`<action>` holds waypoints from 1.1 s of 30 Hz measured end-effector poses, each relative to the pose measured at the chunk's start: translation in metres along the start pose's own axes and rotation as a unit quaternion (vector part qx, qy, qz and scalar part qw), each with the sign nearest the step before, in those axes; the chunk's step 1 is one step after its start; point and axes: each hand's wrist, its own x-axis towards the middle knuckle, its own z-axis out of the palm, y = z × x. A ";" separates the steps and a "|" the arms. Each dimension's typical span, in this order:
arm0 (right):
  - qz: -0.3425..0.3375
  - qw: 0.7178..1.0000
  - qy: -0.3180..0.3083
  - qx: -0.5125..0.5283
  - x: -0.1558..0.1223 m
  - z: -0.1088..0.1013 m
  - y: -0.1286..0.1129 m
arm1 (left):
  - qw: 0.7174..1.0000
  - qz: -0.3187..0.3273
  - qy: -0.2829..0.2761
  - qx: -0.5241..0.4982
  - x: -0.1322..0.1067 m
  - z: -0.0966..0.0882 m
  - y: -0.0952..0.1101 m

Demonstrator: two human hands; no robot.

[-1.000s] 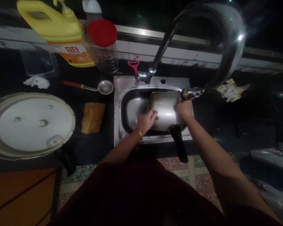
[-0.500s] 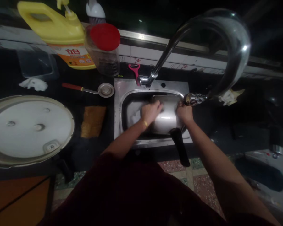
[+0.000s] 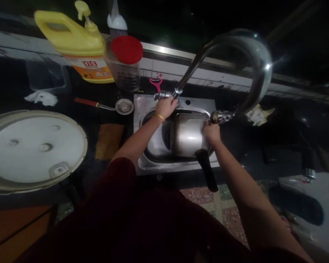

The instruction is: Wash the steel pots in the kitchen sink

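A steel pressure cooker pot lies on its side in the sink, its long black handle sticking out over the front edge. My right hand is closed on the pot's right end, under the faucet's spout tip. At the back of the sink, my left hand has its fingers closed around the base of the chrome faucet, by its lever; the fingertips are partly hidden. No water stream shows at the spout.
Left of the sink lie a pot lid, a brown scouring pad, a red-handled knife and a sink strainer. Behind them stand a yellow detergent jug and a red-lidded jar. A pink peeler lies beside the faucet.
My left hand has left the pot and moved up to the faucet base. A whitish thing under that hand in the sink no longer shows. My right hand stays on the pot.
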 end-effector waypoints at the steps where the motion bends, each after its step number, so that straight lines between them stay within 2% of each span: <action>1: 0.001 1.000 -0.008 -0.005 0.000 0.000 0.000 | 1.000 -0.002 -0.005 -0.009 -0.009 0.006 0.005; 3: 0.001 1.000 -0.010 -0.008 0.000 0.000 -0.001 | 0.999 -0.002 -0.016 -0.029 -0.037 0.017 0.017; 6: 0.010 1.000 0.002 -0.002 -0.001 -0.001 -0.002 | 0.999 0.006 -0.016 -0.045 -0.100 0.029 0.031; 9: 0.016 1.000 -0.003 -0.015 -0.002 -0.003 -0.002 | 0.994 0.095 -0.011 -0.059 -0.160 0.035 0.041; 11: 0.007 1.000 -0.003 -0.018 -0.002 -0.003 -0.002 | 0.987 0.146 -0.021 -0.069 -0.178 0.037 0.047; 12: 0.002 1.000 0.000 -0.015 -0.002 -0.004 -0.002 | 0.985 0.154 -0.030 -0.073 -0.177 0.038 0.050; 14: 0.000 1.000 0.008 -0.006 -0.002 -0.004 -0.003 | 0.986 0.139 -0.043 -0.077 -0.152 0.041 0.056; 17: 0.012 1.000 0.007 -0.021 -0.003 -0.004 -0.005 | 0.989 0.073 -0.067 -0.113 -0.076 0.048 0.055; 19: 0.011 0.999 0.012 -0.031 -0.003 -0.004 -0.006 | 0.972 0.031 -0.148 -0.179 -0.021 0.055 0.048; 20: 0.007 0.999 0.018 -0.032 -0.003 -0.004 -0.007 | 0.964 -0.003 -0.166 -0.208 0.001 0.058 0.042; 22: 0.001 0.999 0.025 -0.025 -0.004 -0.005 -0.008 | 0.946 -0.053 -0.186 -0.261 0.027 0.063 0.032; 23: 0.003 0.999 0.024 -0.026 -0.004 -0.006 -0.008 | 0.941 -0.071 -0.181 -0.278 0.029 0.064 0.027; 24: 0.006 0.999 0.019 -0.031 -0.004 -0.006 -0.009 | 0.939 -0.080 -0.167 -0.290 0.022 0.064 0.025; 26: 0.012 0.999 0.008 -0.045 -0.004 -0.007 -0.009 | 0.947 -0.068 -0.121 -0.289 -0.013 0.060 0.025; 28: 0.013 0.999 0.002 -0.053 -0.004 -0.007 -0.009 | 0.965 -0.021 -0.066 -0.253 -0.069 0.052 0.032; 29: 0.011 0.999 0.001 -0.053 -0.004 -0.007 -0.008 | 0.974 0.017 -0.056 -0.220 -0.097 0.047 0.036; 30: 0.008 0.999 0.001 -0.051 -0.003 -0.006 -0.007 | 0.977 0.065 -0.070 -0.188 -0.121 0.043 0.040; 31: 0.004 0.999 0.001 -0.050 -0.003 -0.005 -0.006 | 0.978 0.095 -0.081 -0.165 -0.137 0.041 0.044; 32: -0.002 0.999 0.003 -0.049 -0.002 -0.005 -0.005 | 0.979 0.110 -0.084 -0.152 -0.144 0.039 0.046; 33: -0.009 0.999 0.006 -0.048 -0.002 -0.004 -0.004 | 0.979 0.113 -0.086 -0.145 -0.141 0.039 0.047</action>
